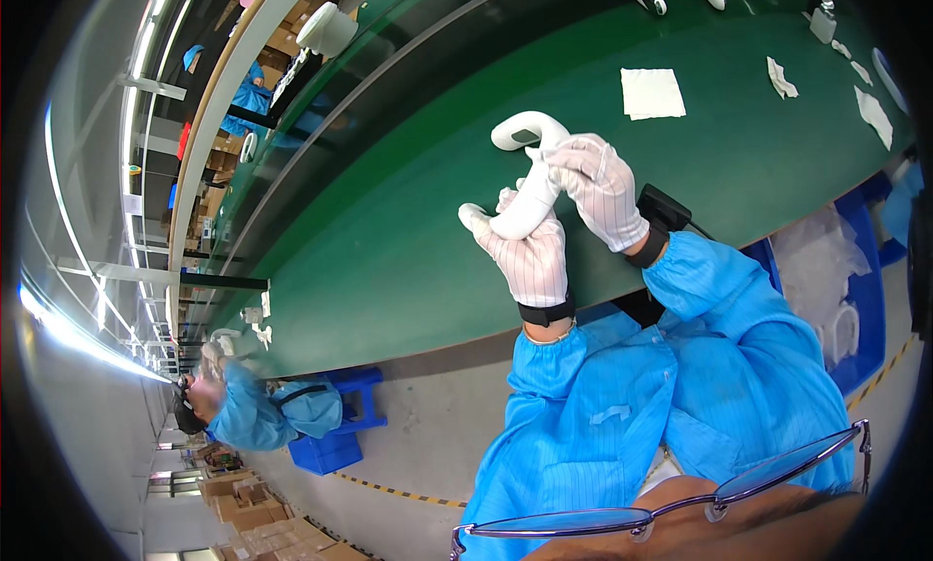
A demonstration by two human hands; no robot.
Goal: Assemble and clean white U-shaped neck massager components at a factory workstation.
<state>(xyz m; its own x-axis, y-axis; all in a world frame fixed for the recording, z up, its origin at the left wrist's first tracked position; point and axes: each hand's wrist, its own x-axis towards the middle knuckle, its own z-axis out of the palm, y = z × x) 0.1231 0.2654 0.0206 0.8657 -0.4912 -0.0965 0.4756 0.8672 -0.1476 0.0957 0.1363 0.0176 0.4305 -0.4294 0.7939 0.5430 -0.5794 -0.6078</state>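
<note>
A glossy white, U-shaped curved device [528,209], perhaps a neck-worn gadget, is held over the green work surface [408,270]. At its far end is a grey oval panel. My left hand [532,265], in a white striped glove, is closed around the lower part, thumb out at the left. My right hand [598,187], gloved alike, has its fingers bent and pressed on the upper part of the curve. Its fingertips are partly hidden, so I cannot tell whether they hold anything small too. Black bands circle both wrists.
A folded white cloth [653,94] lies beyond my right hand. Crumpled tissues [780,78] and a small bottle [823,22] are at the far right. A black box-like object [664,209] sits by my right wrist. Blue bins [860,342] stand right; a co-worker [277,401] sits left.
</note>
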